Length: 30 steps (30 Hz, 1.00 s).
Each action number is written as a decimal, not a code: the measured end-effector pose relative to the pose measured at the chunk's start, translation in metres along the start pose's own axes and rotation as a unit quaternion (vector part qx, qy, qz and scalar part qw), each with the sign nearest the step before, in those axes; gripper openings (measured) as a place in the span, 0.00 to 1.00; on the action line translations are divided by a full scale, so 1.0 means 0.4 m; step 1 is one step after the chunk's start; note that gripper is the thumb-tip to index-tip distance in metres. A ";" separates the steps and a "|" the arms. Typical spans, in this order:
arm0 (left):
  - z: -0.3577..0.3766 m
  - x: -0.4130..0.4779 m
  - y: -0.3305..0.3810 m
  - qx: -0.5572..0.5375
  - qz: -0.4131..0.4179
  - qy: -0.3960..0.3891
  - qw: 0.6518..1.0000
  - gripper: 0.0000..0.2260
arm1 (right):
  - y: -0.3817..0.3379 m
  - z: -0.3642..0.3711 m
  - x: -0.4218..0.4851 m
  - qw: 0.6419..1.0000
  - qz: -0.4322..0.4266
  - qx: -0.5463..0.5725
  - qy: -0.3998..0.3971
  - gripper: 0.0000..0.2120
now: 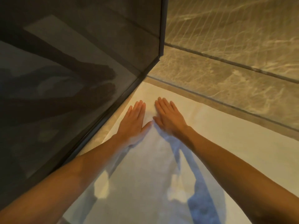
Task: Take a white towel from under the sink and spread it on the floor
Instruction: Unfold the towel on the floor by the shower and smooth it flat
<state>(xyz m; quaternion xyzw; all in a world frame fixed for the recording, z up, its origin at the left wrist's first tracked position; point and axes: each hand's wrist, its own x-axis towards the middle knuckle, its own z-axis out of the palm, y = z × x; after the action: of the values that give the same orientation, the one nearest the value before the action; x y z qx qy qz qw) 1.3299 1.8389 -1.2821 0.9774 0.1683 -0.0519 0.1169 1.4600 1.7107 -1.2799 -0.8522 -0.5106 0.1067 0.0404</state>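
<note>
A white towel point(218, 143) lies flat on the floor, filling the lower middle and right of the view. Both my hands rest palm down on its far end, side by side. My left hand point(134, 122) lies flat with fingers straight and together, close to the towel's left edge. My right hand point(169, 118) lies flat just to its right, the two thumbs nearly touching. Neither hand grips the cloth. Shadows of my arms fall across the towel's near part.
A dark glass panel point(72, 78) in a black frame point(162, 29) runs along the towel's left side and reflects my arms. Beige marble tile point(226, 70) with dark grout lines lies beyond the towel's far edge.
</note>
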 end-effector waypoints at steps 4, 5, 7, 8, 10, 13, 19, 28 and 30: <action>0.035 -0.020 -0.005 0.037 0.008 -0.017 0.999 0.38 | -0.006 0.030 -0.014 1.000 0.004 0.003 0.003 0.32; 0.041 -0.022 -0.012 0.048 0.008 -0.012 0.999 0.38 | 0.005 0.031 -0.016 1.000 0.004 0.001 0.005 0.32; 0.043 -0.028 -0.025 0.058 0.005 -0.007 0.998 0.37 | 0.037 0.029 -0.030 1.000 0.013 -0.005 0.013 0.35; 0.040 -0.033 -0.030 0.056 0.005 -0.006 0.998 0.37 | 0.058 0.028 -0.039 1.000 0.022 -0.006 0.015 0.36; 0.032 -0.043 -0.042 0.048 0.008 -0.010 0.999 0.37 | 0.103 0.025 -0.060 0.999 0.046 -0.008 0.004 0.36; 0.024 -0.055 -0.059 0.060 -0.008 -0.006 0.998 0.37 | 0.160 0.016 -0.081 0.996 0.086 -0.011 -0.002 0.36; 0.026 -0.136 -0.025 0.033 0.017 0.010 0.999 0.37 | 0.124 -0.016 -0.132 0.999 0.047 -0.010 0.023 0.40; 0.052 -0.204 -0.005 0.055 0.006 -0.013 0.998 0.40 | 0.152 0.031 -0.182 0.997 0.081 -0.010 0.006 0.37; 0.052 -0.207 -0.004 0.059 0.006 -0.014 0.998 0.40 | 0.172 0.027 -0.185 0.993 0.116 -0.008 0.016 0.36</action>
<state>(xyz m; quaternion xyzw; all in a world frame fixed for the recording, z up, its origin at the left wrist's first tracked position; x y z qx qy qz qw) 1.2506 1.8090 -1.2911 0.9828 0.1575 -0.0744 0.0613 1.4832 1.6124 -1.2922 -0.9075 -0.4088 0.0923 0.0290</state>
